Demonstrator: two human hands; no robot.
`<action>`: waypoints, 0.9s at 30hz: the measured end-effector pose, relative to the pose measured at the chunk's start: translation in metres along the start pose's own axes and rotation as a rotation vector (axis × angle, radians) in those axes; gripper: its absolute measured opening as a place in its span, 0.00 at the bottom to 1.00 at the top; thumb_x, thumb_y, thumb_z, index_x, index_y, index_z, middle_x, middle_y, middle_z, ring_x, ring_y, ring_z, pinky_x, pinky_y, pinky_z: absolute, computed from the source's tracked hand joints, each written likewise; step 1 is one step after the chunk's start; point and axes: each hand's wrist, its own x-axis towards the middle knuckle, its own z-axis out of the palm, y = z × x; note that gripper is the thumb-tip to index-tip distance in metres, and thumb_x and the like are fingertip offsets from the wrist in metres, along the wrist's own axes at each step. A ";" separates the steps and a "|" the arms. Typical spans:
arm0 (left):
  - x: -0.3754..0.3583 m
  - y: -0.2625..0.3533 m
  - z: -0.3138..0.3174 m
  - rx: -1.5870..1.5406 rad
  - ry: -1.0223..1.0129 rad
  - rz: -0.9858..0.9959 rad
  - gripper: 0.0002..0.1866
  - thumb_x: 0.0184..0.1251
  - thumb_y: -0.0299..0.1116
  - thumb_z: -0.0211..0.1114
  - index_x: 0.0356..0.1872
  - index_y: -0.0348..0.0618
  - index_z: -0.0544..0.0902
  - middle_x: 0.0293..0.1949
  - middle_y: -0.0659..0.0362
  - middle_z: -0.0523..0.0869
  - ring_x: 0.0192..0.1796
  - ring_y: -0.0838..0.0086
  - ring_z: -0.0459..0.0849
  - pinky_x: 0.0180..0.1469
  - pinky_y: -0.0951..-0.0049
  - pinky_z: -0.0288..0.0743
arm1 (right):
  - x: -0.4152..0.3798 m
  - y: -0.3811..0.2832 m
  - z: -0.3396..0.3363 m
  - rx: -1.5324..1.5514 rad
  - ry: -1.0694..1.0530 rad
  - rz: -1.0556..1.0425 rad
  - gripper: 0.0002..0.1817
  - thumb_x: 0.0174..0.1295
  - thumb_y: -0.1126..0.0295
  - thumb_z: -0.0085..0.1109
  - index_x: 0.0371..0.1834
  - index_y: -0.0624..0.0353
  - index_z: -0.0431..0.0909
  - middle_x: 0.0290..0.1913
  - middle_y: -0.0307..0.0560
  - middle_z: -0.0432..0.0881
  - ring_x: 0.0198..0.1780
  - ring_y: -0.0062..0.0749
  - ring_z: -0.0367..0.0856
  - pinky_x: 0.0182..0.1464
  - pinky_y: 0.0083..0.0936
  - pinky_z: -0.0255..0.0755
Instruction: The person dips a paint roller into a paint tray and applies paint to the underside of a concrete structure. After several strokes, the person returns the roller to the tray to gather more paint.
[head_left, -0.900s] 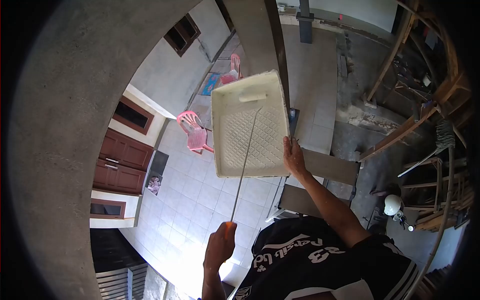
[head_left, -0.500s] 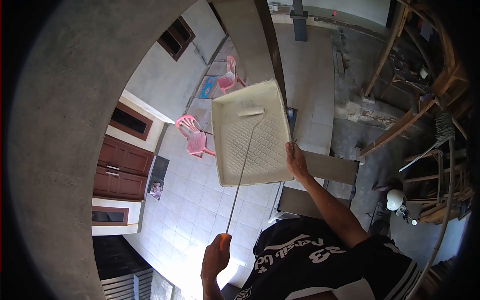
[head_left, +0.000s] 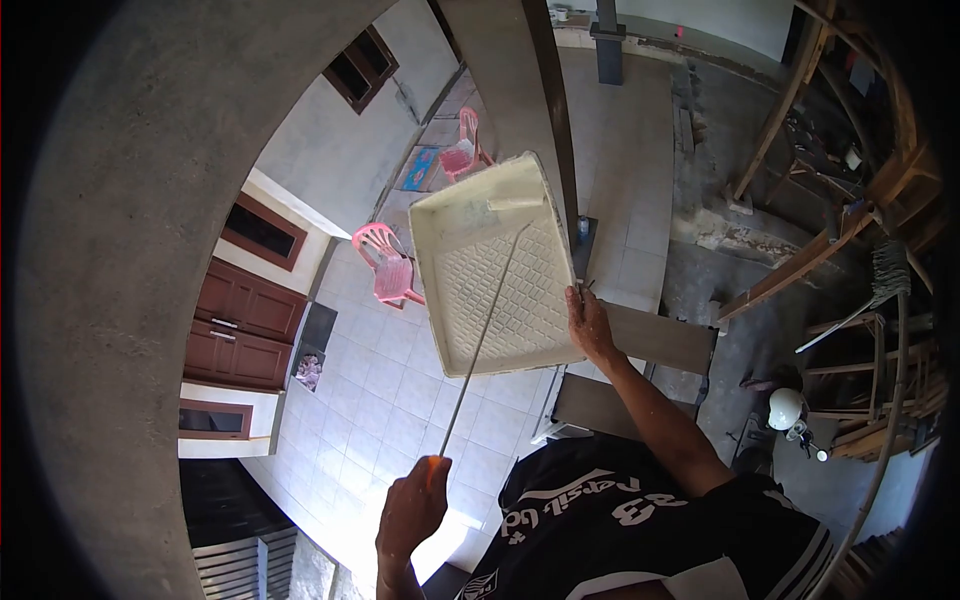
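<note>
My left hand (head_left: 414, 508) is closed around the orange handle of a paint roller with a long thin metal rod (head_left: 487, 335). At its far end the cream-coated roller head (head_left: 516, 203) lies in the upper right of a paint tray (head_left: 470, 300). The tray has a diamond-patterned ramp and is coated in cream paint. My right hand (head_left: 592, 325) grips the tray's right edge, holding it up in the air, tilted. Some of that hand's fingers are hidden by the rim.
Far below are a tiled floor (head_left: 370, 370), pink plastic chairs (head_left: 390, 270) and brown double doors (head_left: 245, 325). A grey plastered surface (head_left: 120, 250) curves along the left. Flat brown boards (head_left: 650, 335) lie beneath my right arm. Wooden posts (head_left: 790, 270) and a white helmet (head_left: 786, 408) appear at right.
The roller head has moved up and right within the tray, toward its right wall. My left hand has shifted left. The tray has moved slightly left, still in my right hand.
</note>
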 end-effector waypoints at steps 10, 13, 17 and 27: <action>0.003 -0.036 0.020 0.150 -0.065 0.264 0.08 0.67 0.30 0.51 0.42 0.36 0.72 0.33 0.48 0.78 0.23 0.54 0.80 0.22 0.60 0.74 | 0.004 0.005 0.002 0.001 0.004 0.029 0.28 0.68 0.47 0.38 0.44 0.67 0.72 0.34 0.68 0.78 0.40 0.64 0.77 0.42 0.45 0.69; -0.014 -0.034 0.005 0.066 -0.112 0.180 0.10 0.64 0.26 0.51 0.45 0.37 0.73 0.35 0.49 0.78 0.24 0.56 0.80 0.22 0.61 0.75 | 0.002 -0.001 0.000 -0.049 -0.014 0.031 0.28 0.68 0.47 0.38 0.44 0.67 0.72 0.35 0.69 0.78 0.41 0.64 0.76 0.42 0.46 0.69; -0.003 -0.029 0.012 0.126 -0.083 0.198 0.08 0.67 0.28 0.49 0.43 0.37 0.73 0.34 0.50 0.78 0.23 0.54 0.80 0.23 0.60 0.75 | -0.003 -0.005 0.004 -0.041 -0.025 0.023 0.29 0.68 0.47 0.38 0.44 0.68 0.72 0.35 0.70 0.77 0.42 0.65 0.76 0.42 0.46 0.69; 0.003 -0.019 0.013 0.271 -0.141 0.166 0.07 0.65 0.27 0.49 0.43 0.41 0.70 0.35 0.51 0.78 0.27 0.55 0.81 0.27 0.59 0.77 | 0.002 0.014 0.007 -0.005 0.005 0.059 0.29 0.68 0.46 0.37 0.40 0.68 0.72 0.34 0.69 0.77 0.41 0.65 0.75 0.41 0.46 0.68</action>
